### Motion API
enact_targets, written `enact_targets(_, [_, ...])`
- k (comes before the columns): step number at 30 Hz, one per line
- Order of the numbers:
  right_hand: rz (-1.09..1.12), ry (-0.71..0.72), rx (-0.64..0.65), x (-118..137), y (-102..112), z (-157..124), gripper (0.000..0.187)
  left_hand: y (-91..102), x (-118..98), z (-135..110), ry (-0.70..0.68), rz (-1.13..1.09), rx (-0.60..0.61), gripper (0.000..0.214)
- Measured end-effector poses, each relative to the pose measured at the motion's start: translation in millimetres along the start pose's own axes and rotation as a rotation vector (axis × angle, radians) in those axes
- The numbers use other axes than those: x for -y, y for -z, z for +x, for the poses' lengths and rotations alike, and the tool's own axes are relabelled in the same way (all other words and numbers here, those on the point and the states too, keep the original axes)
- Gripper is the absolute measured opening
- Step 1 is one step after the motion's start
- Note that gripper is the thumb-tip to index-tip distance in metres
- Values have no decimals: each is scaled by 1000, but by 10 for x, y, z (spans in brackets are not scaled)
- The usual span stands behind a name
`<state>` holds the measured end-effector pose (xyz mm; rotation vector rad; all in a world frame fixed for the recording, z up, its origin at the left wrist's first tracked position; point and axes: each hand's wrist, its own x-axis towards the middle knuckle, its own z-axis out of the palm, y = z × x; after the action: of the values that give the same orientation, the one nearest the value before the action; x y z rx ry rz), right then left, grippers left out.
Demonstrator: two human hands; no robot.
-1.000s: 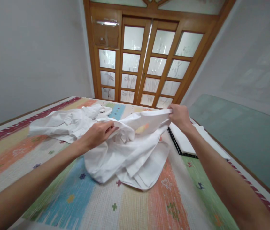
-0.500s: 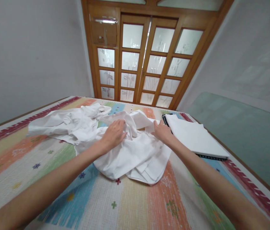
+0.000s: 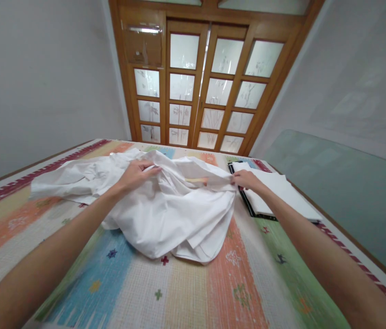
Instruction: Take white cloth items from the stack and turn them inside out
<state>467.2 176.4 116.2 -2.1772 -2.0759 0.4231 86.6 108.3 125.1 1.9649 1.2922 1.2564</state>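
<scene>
A crumpled white shirt [image 3: 172, 214] lies across the middle and left of the striped bed cover, one sleeve [image 3: 66, 178] stretching out to the left. My left hand [image 3: 140, 173] is closed on its upper edge, thumb pointing right. At the right end of that edge, my right hand [image 3: 246, 180] pinches the cloth between thumb and fingers. The edge is pulled fairly straight between both hands, with a gap below it where the bed cover shows. The lower part of the shirt hangs in loose folds toward me.
Right of my right hand is a stack of folded white cloth [image 3: 282, 196] with a black piece beneath it. The patterned bed cover [image 3: 186, 297] spreads all around. A pale green headboard-like panel [image 3: 343, 183] stands along the right; wooden glazed doors [image 3: 193, 82] stand behind.
My hands have moved apart, the left one leftward and the right one slightly rightward. The shirt's upper edge is now drawn out between them, and its body lies smoother.
</scene>
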Motion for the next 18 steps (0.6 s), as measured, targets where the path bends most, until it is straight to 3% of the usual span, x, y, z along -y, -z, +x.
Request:
enact_targets(3, [180, 1, -50, 17, 407, -8, 9, 247, -42, -50, 157, -281, -81, 32])
enact_targets(7, [388, 22, 51, 36, 874, 5, 6, 493, -64, -35, 305, -497, -100, 28])
enact_targets(9, [318, 29, -71, 95, 943, 33, 11, 505, -38, 14, 338, -529, -178, 25])
enact_targets(12, [26, 32, -441, 272, 769, 39, 19, 402, 82, 80, 470, -486, -293, 26])
enact_targets(13, [-64, 78, -505, 346, 646, 16, 25, 355, 137, 88, 533, -435, -290, 27])
enact_targets(14, [-101, 163, -482, 420, 501, -21, 32, 310, 195, 84, 589, -372, -267, 28])
enact_targets(16, [-43, 376, -268, 555, 170, -137, 39, 239, 298, 52, 661, -242, -165, 31])
enact_targets(18, [77, 409, -7, 655, -175, -283, 50, 203, 366, 5, 661, -159, -60, 35])
